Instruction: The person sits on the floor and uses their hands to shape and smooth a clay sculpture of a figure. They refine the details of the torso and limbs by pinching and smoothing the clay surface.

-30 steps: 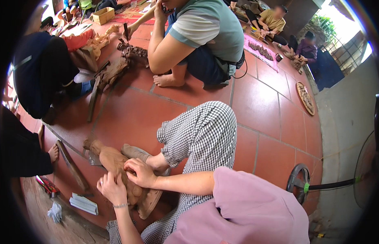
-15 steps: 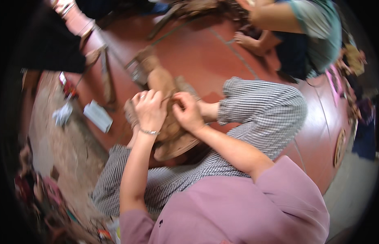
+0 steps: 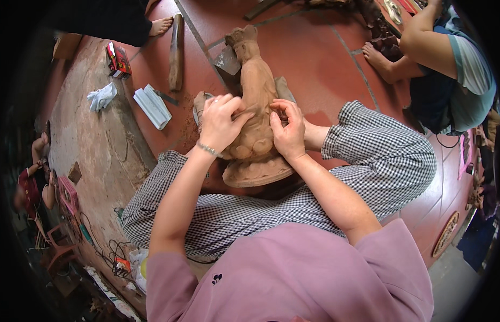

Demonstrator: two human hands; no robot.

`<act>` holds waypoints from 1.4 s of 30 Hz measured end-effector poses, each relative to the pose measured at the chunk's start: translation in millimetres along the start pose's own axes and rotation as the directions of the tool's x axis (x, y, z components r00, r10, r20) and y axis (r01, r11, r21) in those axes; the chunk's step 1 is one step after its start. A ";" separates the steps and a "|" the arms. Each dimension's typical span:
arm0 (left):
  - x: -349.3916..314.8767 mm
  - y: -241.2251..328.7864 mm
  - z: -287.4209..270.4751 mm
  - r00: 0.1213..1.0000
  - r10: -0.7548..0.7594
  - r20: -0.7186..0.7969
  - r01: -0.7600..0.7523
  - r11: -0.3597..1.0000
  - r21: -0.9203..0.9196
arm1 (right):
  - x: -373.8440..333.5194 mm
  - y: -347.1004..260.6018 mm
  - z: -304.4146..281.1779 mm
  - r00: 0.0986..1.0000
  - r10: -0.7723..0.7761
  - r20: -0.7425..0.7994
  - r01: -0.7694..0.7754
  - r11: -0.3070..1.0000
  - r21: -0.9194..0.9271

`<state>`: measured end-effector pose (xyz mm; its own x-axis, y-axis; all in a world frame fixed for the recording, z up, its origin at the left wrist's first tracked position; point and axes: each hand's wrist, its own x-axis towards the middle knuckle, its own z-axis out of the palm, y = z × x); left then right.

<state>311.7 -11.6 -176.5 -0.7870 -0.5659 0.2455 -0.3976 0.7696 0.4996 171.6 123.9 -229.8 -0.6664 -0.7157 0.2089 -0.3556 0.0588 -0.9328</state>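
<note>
A carved brown wooden statue of a crowned, robed figure lies between my legs, its head pointing away from me. Its round base is nearest my lap. On the left side of its body is my left hand, closed with thumb and fingers pinched at the carved surface. Opposite it, my right hand curls its fingers and thumb inward against the right side. Whatever the fingertips hold is too small and brown to make out against the wood. My feet, partly hidden, flank the statue.
A wooden mallet-like bar, a folded pale blue cloth or mask, a white glove and a red-black box lie at left. A dark metal block sits beside the statue. Another person squats at right.
The view has shifted and sharpened, so the statue and surroundings appear further right and higher or lower in places. Both hands stay at the statue, now slightly further apart.
</note>
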 end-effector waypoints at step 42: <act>10.9 -22.7 -39.3 0.980 0.123 0.157 -0.172 0.922 0.346 | 2.0 5.5 -0.6 1.000 -0.031 0.004 0.031 0.999 -0.020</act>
<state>330.7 -46.9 -152.5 -0.8944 -0.4131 0.1717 -0.3948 0.9094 0.1310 167.9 123.3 -234.3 -0.6522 -0.7202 0.2363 -0.3891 0.0505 -0.9198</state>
